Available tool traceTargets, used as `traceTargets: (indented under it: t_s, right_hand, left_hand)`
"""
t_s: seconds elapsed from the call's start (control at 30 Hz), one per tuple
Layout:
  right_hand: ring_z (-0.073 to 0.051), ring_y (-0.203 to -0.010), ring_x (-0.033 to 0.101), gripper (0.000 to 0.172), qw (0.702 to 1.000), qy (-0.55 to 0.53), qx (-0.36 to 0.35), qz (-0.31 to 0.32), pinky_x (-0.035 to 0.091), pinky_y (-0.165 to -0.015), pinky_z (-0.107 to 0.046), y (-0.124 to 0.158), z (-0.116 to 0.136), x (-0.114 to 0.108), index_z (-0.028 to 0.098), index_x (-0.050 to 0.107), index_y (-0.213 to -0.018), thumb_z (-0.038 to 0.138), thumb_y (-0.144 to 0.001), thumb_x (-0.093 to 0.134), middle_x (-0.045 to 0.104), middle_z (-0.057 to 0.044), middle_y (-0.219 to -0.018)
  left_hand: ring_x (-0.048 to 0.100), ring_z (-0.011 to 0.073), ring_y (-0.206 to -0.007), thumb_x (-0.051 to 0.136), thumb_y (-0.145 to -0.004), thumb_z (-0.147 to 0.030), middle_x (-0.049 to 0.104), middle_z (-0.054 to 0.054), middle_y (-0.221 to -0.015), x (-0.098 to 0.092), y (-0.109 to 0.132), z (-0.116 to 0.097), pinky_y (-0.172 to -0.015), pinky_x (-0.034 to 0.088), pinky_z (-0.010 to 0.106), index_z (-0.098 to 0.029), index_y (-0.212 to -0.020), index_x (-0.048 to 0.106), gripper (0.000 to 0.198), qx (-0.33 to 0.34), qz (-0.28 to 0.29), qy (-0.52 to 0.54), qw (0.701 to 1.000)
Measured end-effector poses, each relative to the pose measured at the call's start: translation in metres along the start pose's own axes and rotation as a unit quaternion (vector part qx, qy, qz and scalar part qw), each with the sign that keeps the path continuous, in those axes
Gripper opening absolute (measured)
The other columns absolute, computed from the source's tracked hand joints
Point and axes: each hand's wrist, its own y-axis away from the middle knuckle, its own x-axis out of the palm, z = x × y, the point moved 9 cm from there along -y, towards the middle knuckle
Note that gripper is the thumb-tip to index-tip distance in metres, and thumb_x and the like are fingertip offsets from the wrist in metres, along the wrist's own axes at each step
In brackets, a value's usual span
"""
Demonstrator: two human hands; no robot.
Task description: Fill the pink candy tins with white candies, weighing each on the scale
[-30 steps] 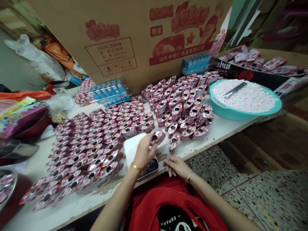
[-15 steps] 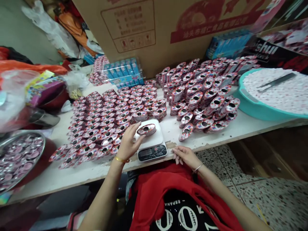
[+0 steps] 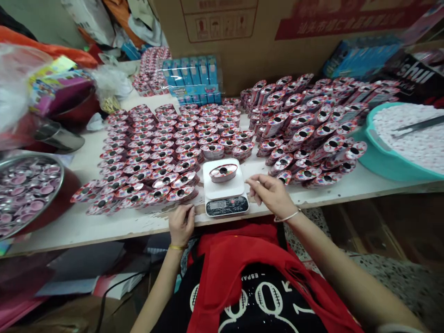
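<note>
An oval printed packet [image 3: 223,171] with a dark hole in its top stands on the white plate of a small scale [image 3: 227,207], whose display is lit. My left hand [image 3: 181,225] rests at the table edge left of the scale, fingers curled in, touching no packet. Just right of the scale is my right hand [image 3: 269,194], its thumb and forefinger pinched together; anything between them is too small to make out. Rows of similar packets [image 3: 163,152] stand to the left, and a looser group [image 3: 312,134] leans to the right.
A turquoise basin [image 3: 385,162] of pale pieces with tongs lies at the right. At the left is a metal bowl [image 3: 62,185] of small pink-and-silver items. Blue boxes [image 3: 192,76] and a large carton [image 3: 222,55] stand behind.
My left hand has let go of the packet on the scale and drawn back to the table edge, closing. My right hand has moved up beside the scale. The view has shifted.
</note>
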Motion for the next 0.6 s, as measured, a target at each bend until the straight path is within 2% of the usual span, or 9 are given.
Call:
traceTargets:
  t_s: [0.1, 0.17, 0.27, 0.4, 0.5, 0.6]
  right_hand:
    - [-0.006, -0.047, 0.044, 0.033, 0.990, 0.107, -0.091, 0.014, 0.034, -0.048, -0.019, -0.022, 0.045, 0.013, 0.012, 0.061, -0.083, 0.045, -0.083, 0.055, 0.054, 0.002, -0.057]
    - [-0.008, -0.054, 0.046, 0.028, 0.974, 0.181, -0.131, 0.027, 0.034, -0.054, -0.019, -0.035, 0.064, 0.025, 0.012, 0.063, -0.081, 0.038, -0.084, 0.055, 0.054, 0.002, -0.058]
    - [-0.008, -0.056, 0.045, 0.021, 0.953, 0.259, -0.149, 0.047, 0.032, -0.057, -0.020, -0.050, 0.072, 0.044, 0.012, 0.064, -0.075, 0.029, -0.084, 0.056, 0.054, 0.001, -0.057]
    - [-0.008, -0.054, 0.041, 0.019, 0.936, 0.315, -0.146, 0.065, 0.029, -0.054, -0.020, -0.063, 0.065, 0.059, 0.011, 0.065, -0.072, 0.026, -0.082, 0.059, 0.052, 0.002, -0.055]
    - [-0.009, -0.054, 0.044, 0.022, 0.940, 0.303, -0.144, 0.058, 0.032, -0.055, -0.021, -0.064, 0.065, 0.057, 0.011, 0.067, -0.086, 0.030, -0.083, 0.058, 0.056, 0.000, -0.060]
    - [-0.011, -0.061, 0.051, 0.030, 0.956, 0.244, -0.160, 0.015, 0.038, -0.060, -0.021, -0.056, 0.078, 0.032, 0.012, 0.066, -0.098, 0.035, -0.086, 0.052, 0.062, -0.002, -0.071]
  left_hand:
    - [0.056, 0.0152, -0.073, 0.050, -0.086, -0.025, 0.061, 0.006, -0.077, 0.005, 0.001, 0.001, -0.070, 0.044, 0.027, -0.015, -0.090, 0.060, 0.014, 0.018, -0.003, -0.032, 0.999]
    - [0.056, 0.0159, -0.074, 0.050, -0.086, -0.025, 0.062, 0.007, -0.078, 0.006, 0.001, 0.001, -0.071, 0.044, 0.028, -0.015, -0.090, 0.060, 0.014, 0.030, -0.004, -0.041, 0.999]
    - [0.057, 0.0160, -0.075, 0.050, -0.086, -0.024, 0.062, 0.007, -0.080, 0.006, 0.003, 0.004, -0.073, 0.044, 0.028, -0.016, -0.091, 0.060, 0.014, 0.038, -0.008, -0.044, 0.998]
    - [0.057, 0.0159, -0.075, 0.052, -0.085, -0.023, 0.062, 0.006, -0.078, 0.005, 0.005, 0.005, -0.073, 0.044, 0.028, -0.016, -0.090, 0.060, 0.011, 0.036, -0.011, -0.046, 0.998]
    - [0.057, 0.0150, -0.076, 0.051, -0.085, -0.021, 0.062, 0.006, -0.081, -0.003, -0.002, -0.004, -0.071, 0.045, 0.027, -0.016, -0.095, 0.059, 0.014, 0.024, -0.025, 0.001, 0.999]
    - [0.057, 0.0178, -0.088, 0.051, -0.085, -0.022, 0.062, 0.009, -0.095, -0.008, -0.024, -0.031, -0.079, 0.047, 0.031, -0.018, -0.111, 0.056, 0.027, 0.049, -0.029, 0.031, 0.998]
